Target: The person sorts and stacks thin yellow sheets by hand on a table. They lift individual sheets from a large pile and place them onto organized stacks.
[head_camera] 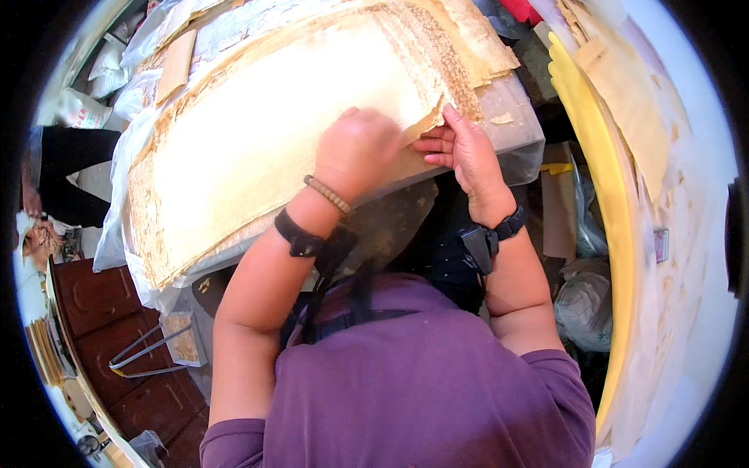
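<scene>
A large pale sheet of rough fibrous material [263,140], perhaps handmade paper, lies on a stack with ragged brown edges. Strong light washes out its middle. My right hand [462,146] holds the near right edge, with the thumb on top and the other fingers partly spread. A torn, lifted flap [430,121] runs between my two hands. Curled and blurred by motion, my left hand [358,146] is over the sheet's near edge, left of the flap. Whether its hidden fingertips grip anything cannot be seen.
Plastic-covered table [518,131] carries the stack and a loose scrap [502,119]. Yellow padded edging [591,140] borders another surface at right. A brown panel [117,327], a metal-legged frame [149,351] and a small tray [186,336] are lower left. Another person's dark-clothed leg [79,169] shows far left.
</scene>
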`<state>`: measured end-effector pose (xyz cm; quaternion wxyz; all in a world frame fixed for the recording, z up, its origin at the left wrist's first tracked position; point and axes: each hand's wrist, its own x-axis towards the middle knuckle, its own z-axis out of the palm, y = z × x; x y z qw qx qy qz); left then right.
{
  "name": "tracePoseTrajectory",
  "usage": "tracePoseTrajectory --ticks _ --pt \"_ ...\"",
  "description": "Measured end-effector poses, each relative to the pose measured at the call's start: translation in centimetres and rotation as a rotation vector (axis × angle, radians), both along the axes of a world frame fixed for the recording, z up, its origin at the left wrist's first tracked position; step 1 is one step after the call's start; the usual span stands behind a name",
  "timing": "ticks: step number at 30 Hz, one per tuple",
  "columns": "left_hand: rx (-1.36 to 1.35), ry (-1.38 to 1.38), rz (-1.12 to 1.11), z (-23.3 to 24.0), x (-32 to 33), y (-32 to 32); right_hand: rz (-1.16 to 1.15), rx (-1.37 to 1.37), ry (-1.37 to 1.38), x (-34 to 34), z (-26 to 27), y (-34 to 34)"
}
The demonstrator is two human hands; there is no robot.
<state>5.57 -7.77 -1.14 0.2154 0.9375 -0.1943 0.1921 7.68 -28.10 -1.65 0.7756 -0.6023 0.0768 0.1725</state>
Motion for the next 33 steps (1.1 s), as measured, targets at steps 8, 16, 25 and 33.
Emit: tracePoseTrajectory --ticks 8,16,25,33 --pt "-0.128 -0.065 0.212 0.8 -0.6 -1.6 -0.012 -0.135 -0.068 -0.4 0.3 1.0" --pt "-0.373 -0.374 0.322 4.3 1.4 1.7 -0.032 -0.219 -0.067 0.0 -0.5 1.2" --pt "-0.430 -0.348 0.314 5.3 1.2 3.4 -0.391 -0.591 -0.614 -1.5 1.2 1.8" --pt "-0.351 -0.236 0.157 5.7 -0.4 3.1 -0.021 0.224 0.062 7.6 3.0 5.9"
